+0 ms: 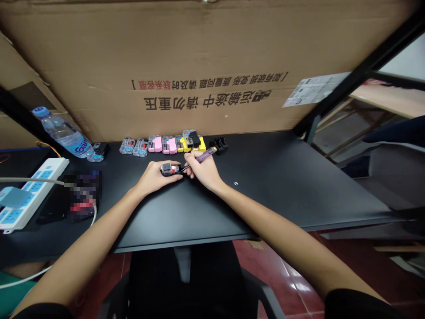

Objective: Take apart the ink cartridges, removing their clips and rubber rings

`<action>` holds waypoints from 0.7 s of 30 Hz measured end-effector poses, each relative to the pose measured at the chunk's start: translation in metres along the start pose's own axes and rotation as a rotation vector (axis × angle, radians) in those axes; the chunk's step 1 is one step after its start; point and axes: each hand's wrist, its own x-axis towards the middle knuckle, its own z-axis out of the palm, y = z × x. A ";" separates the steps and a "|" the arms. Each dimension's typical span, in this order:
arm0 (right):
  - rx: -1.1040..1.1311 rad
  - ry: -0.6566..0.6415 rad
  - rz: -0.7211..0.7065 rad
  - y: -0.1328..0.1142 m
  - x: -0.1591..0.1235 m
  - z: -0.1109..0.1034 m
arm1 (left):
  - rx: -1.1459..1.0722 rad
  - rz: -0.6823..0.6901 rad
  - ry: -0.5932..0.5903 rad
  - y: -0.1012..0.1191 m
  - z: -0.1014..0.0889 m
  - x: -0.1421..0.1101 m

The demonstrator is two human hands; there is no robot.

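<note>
My left hand (151,178) is closed around a small clear-and-black device (168,169) with a red part inside, just above the black table. A slim screwdriver (206,154) with a translucent purplish handle is in my right hand (205,172), held like a pen. Its thin shaft slants down left to the device's right end; whether the tip touches a screw is too small to tell. Behind my hands stand similar small cases: clear ones (127,145), pink ones (169,145) and yellow ones (184,144). Black plastic pieces (219,145) lie right of them.
A cardboard sheet (199,53) walls off the table's back. At left are a water bottle (68,135), another small clear-and-black case (98,152), a white power strip (43,179) and cables. A tiny white piece (236,183) lies right of my hands. A chair (182,283) is below the front edge.
</note>
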 end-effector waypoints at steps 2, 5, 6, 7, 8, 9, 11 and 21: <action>-0.011 -0.028 -0.007 0.002 0.000 0.002 | -0.027 0.011 -0.013 0.000 0.001 0.000; -0.029 -0.050 -0.034 0.004 0.000 0.003 | -0.043 0.020 -0.019 -0.001 0.001 0.000; -0.038 -0.055 -0.046 0.004 0.000 0.003 | -0.041 0.020 -0.018 -0.001 0.001 0.000; -0.047 -0.059 -0.055 0.004 0.000 0.003 | -0.037 0.021 -0.018 -0.002 0.001 0.000; -0.057 -0.063 -0.060 0.004 0.001 0.004 | -0.032 0.022 -0.015 -0.002 0.001 0.000; -0.068 -0.063 -0.056 0.004 0.001 0.004 | -0.028 0.024 -0.013 -0.002 0.002 0.000; -0.096 -0.045 -0.030 0.003 0.000 0.005 | -0.016 0.030 -0.009 -0.001 0.002 0.000; -0.343 0.073 -0.341 0.004 -0.009 0.013 | 0.005 0.057 -0.003 0.001 0.005 0.001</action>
